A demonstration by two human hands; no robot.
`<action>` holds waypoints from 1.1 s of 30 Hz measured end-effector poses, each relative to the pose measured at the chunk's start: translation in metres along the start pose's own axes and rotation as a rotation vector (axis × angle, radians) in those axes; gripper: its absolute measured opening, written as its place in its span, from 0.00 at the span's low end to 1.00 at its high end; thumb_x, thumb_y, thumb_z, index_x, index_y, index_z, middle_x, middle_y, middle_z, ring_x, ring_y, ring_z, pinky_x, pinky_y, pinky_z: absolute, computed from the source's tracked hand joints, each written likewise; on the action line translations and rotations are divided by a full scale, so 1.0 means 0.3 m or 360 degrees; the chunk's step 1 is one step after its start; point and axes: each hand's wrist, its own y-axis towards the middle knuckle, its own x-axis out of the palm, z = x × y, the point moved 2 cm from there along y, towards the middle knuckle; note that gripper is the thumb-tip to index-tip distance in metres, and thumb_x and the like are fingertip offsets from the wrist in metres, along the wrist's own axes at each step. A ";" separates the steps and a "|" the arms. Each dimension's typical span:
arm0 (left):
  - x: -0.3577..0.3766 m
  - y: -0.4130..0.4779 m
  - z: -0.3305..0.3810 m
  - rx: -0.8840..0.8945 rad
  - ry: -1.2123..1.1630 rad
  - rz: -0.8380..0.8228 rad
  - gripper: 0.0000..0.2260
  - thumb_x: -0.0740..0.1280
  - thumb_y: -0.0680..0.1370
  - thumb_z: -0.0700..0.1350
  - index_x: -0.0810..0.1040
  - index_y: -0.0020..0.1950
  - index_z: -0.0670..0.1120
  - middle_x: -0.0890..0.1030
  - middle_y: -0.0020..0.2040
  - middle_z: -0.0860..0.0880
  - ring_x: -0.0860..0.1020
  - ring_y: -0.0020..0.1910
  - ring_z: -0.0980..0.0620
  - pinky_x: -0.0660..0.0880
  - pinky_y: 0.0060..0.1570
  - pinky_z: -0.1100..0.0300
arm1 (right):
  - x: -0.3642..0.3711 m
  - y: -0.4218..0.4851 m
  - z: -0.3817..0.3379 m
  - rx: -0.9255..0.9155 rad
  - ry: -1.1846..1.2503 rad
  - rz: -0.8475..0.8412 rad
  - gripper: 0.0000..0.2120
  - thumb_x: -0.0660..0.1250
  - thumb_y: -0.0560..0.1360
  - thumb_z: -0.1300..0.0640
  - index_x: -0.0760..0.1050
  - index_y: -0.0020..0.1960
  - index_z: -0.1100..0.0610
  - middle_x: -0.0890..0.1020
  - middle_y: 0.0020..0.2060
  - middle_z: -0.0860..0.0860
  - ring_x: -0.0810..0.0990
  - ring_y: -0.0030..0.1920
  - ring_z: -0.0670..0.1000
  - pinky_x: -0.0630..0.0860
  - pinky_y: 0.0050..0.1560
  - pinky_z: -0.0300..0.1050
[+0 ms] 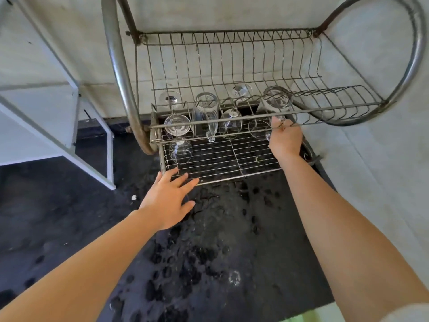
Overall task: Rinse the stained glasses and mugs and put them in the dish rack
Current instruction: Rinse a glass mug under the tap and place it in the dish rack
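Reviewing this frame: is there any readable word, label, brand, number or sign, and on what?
None: no text shows on the dish rack, the glasses in it, the wet dark counter or the wall.
The glass that the right hand grips bears no visible print either.

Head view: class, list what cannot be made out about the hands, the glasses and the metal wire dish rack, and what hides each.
All in the head view:
1. Right hand: fingertips hidden behind its own back and the metal wire dish rack's front rail; what it grips is unclear.
2. Upturned clear glasses: any stains, too faint through transparent glass.
3. Rack's curved tube frame: tops cut off by the picture's upper edge.
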 end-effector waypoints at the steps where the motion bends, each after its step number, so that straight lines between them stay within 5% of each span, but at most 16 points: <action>1: 0.000 0.001 0.001 0.0002 0.0010 0.0003 0.29 0.49 0.81 0.62 0.44 0.79 0.57 0.53 0.79 0.52 0.45 0.78 0.44 0.47 0.75 0.44 | 0.014 0.011 -0.001 0.0023 0.0030 -0.0004 0.15 0.60 0.80 0.50 0.71 0.44 0.61 0.74 0.47 0.57 0.76 0.46 0.57 0.77 0.47 0.50; 5: 0.005 0.002 -0.004 0.0013 0.0007 -0.0002 0.30 0.51 0.80 0.63 0.44 0.79 0.57 0.53 0.79 0.51 0.46 0.78 0.44 0.48 0.74 0.44 | 0.060 0.037 0.009 0.0125 0.0139 -0.0008 0.14 0.62 0.79 0.49 0.68 0.38 0.54 0.79 0.51 0.59 0.80 0.52 0.61 0.78 0.53 0.60; 10: 0.010 0.004 -0.005 0.0019 0.0016 0.0007 0.32 0.52 0.79 0.64 0.43 0.78 0.56 0.53 0.79 0.51 0.46 0.77 0.44 0.48 0.74 0.44 | 0.069 0.038 -0.006 0.0152 0.0074 -0.0034 0.14 0.60 0.80 0.54 0.72 0.57 0.65 0.79 0.46 0.58 0.80 0.52 0.59 0.78 0.55 0.56; 17: -0.002 -0.001 -0.001 0.0016 0.0039 -0.0015 0.34 0.53 0.79 0.65 0.42 0.78 0.56 0.52 0.79 0.50 0.46 0.77 0.43 0.48 0.75 0.43 | 0.054 0.018 -0.026 0.0098 -0.0176 -0.0029 0.16 0.56 0.81 0.57 0.72 0.61 0.68 0.76 0.59 0.62 0.74 0.60 0.58 0.68 0.58 0.47; 21: -0.002 -0.003 -0.002 0.0021 0.0049 -0.0045 0.35 0.56 0.78 0.64 0.42 0.78 0.55 0.51 0.79 0.50 0.45 0.77 0.42 0.48 0.75 0.43 | 0.052 0.010 -0.024 0.0099 -0.0246 -0.0158 0.09 0.58 0.80 0.61 0.72 0.58 0.63 0.74 0.47 0.55 0.74 0.48 0.54 0.68 0.40 0.36; 23: -0.002 -0.003 -0.005 0.0022 0.0042 -0.0068 0.36 0.57 0.78 0.63 0.41 0.78 0.55 0.50 0.80 0.50 0.45 0.77 0.42 0.48 0.75 0.43 | 0.047 -0.001 -0.004 0.0163 -0.0226 -0.0152 0.02 0.61 0.78 0.61 0.69 0.49 0.59 0.72 0.42 0.54 0.72 0.37 0.52 0.68 0.32 0.40; 26: -0.004 -0.001 -0.007 0.0022 -0.0015 -0.0074 0.36 0.58 0.77 0.62 0.42 0.78 0.56 0.50 0.80 0.50 0.44 0.77 0.42 0.47 0.74 0.43 | 0.027 -0.031 0.006 0.0109 -0.0328 -0.0148 0.10 0.62 0.78 0.58 0.67 0.39 0.59 0.73 0.43 0.56 0.69 0.31 0.50 0.63 0.30 0.44; 28: -0.008 -0.004 -0.004 0.0005 -0.0046 -0.0066 0.35 0.59 0.77 0.61 0.44 0.79 0.56 0.49 0.80 0.49 0.44 0.77 0.43 0.48 0.75 0.43 | 0.012 -0.072 0.002 0.0083 -0.0330 -0.0137 0.08 0.62 0.78 0.57 0.74 0.53 0.60 0.77 0.52 0.58 0.76 0.42 0.54 0.69 0.38 0.43; 30: -0.009 -0.009 -0.002 -0.0022 -0.0099 -0.0050 0.34 0.59 0.78 0.59 0.46 0.79 0.56 0.48 0.80 0.48 0.43 0.77 0.43 0.49 0.75 0.44 | 0.006 -0.136 0.001 0.0086 -0.0322 -0.0164 0.17 0.61 0.78 0.57 0.70 0.66 0.61 0.75 0.60 0.57 0.77 0.55 0.57 0.70 0.49 0.45; 33: -0.013 -0.034 0.003 -0.0097 -0.0362 0.0096 0.30 0.58 0.80 0.53 0.49 0.79 0.54 0.47 0.80 0.47 0.44 0.78 0.45 0.49 0.75 0.46 | 0.025 -0.281 -0.010 -0.0025 -0.0266 -0.0269 0.16 0.61 0.79 0.57 0.70 0.66 0.59 0.74 0.61 0.54 0.75 0.51 0.51 0.68 0.49 0.42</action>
